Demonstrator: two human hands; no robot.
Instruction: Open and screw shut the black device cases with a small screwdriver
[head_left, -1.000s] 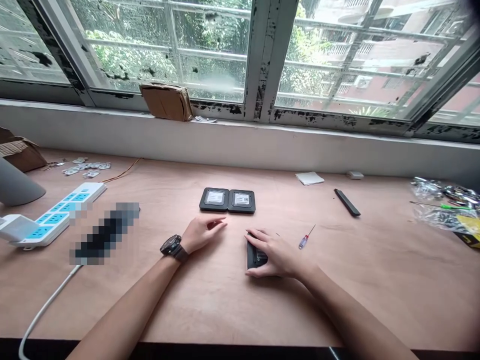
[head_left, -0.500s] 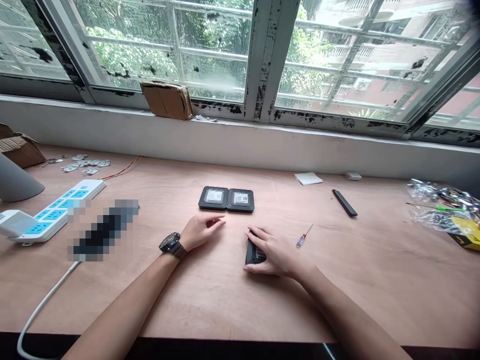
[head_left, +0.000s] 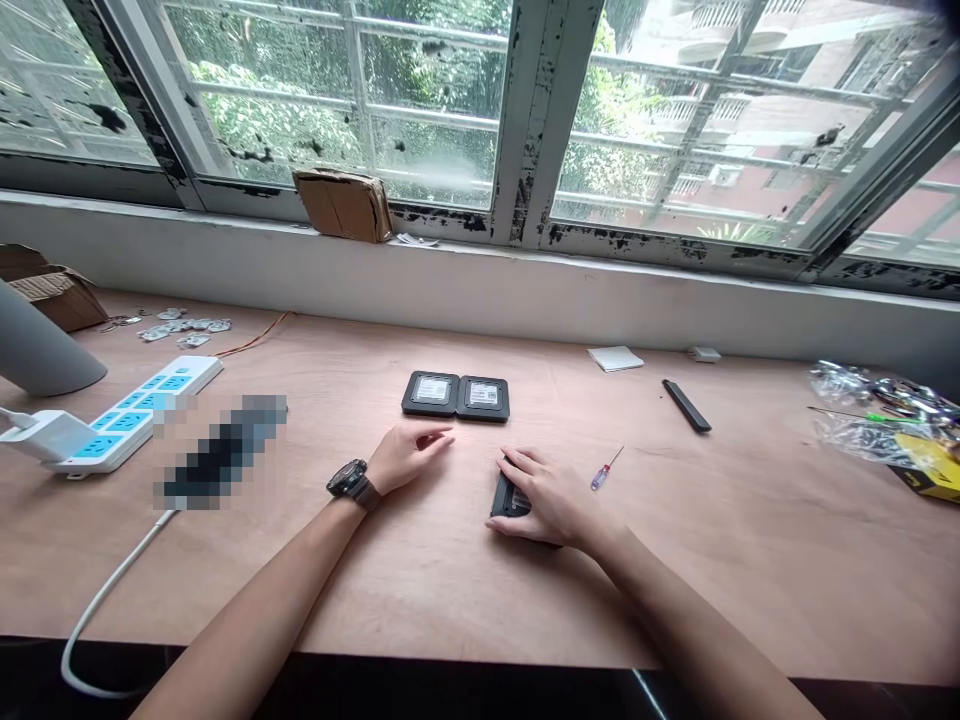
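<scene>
Black rectangular case [head_left: 510,497] lies on the plywood desk [head_left: 712,570], gripped from above by the right hand [head_left: 553,497], its thumb and fingers bracketing the sides to steady it; the open left hand [head_left: 410,456] rests empty near two matching black cases [head_left: 455,396].

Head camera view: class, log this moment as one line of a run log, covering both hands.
left hand: open, empty | right hand: holding black box | nearby: two black boxes, small screwdriver
</scene>
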